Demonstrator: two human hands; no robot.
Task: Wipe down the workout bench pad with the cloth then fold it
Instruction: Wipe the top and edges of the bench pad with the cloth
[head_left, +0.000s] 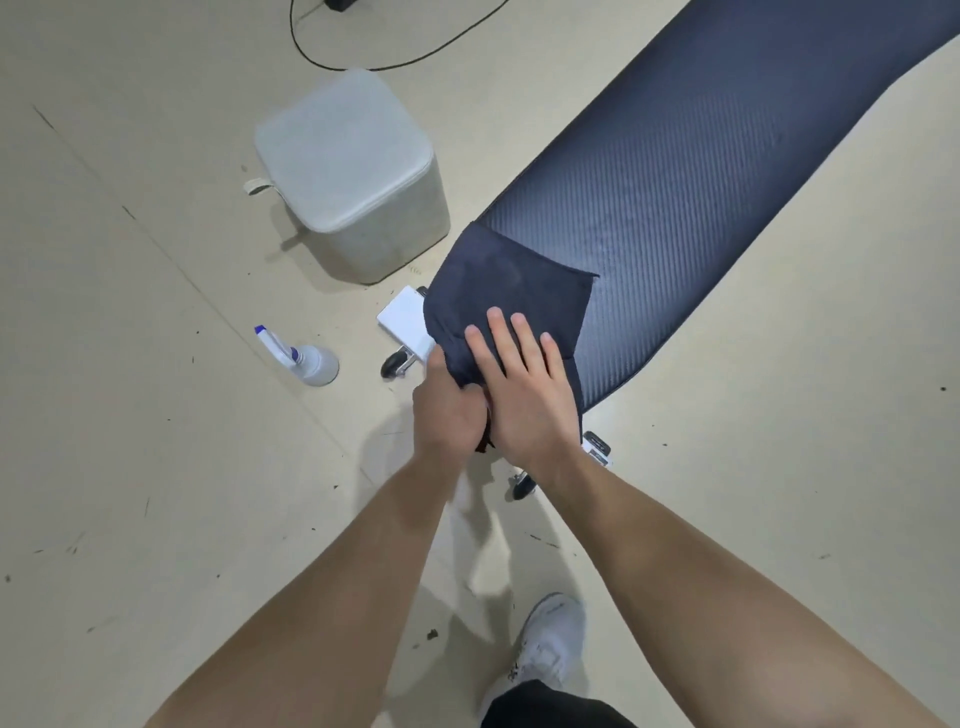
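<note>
The limp, light dark navy cloth (511, 291) drapes the textured dark blue bench pad (691, 208); right hand (524, 384) presses it flat with fingers spread, left hand (449, 410) pinches its bunched near edge, the best hold

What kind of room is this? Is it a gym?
Probably a home gym or workout room, though I can't be sure. A long padded workout bench on small wheels stands on a bare, scuffed floor, with a spray bottle beside it. Two hands hold a dark cloth on the bench.

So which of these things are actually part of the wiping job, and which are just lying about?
In use: cloth, bench pad, left hand, right hand.

Lying about: spray bottle, grey cube stool, black cable.
</note>
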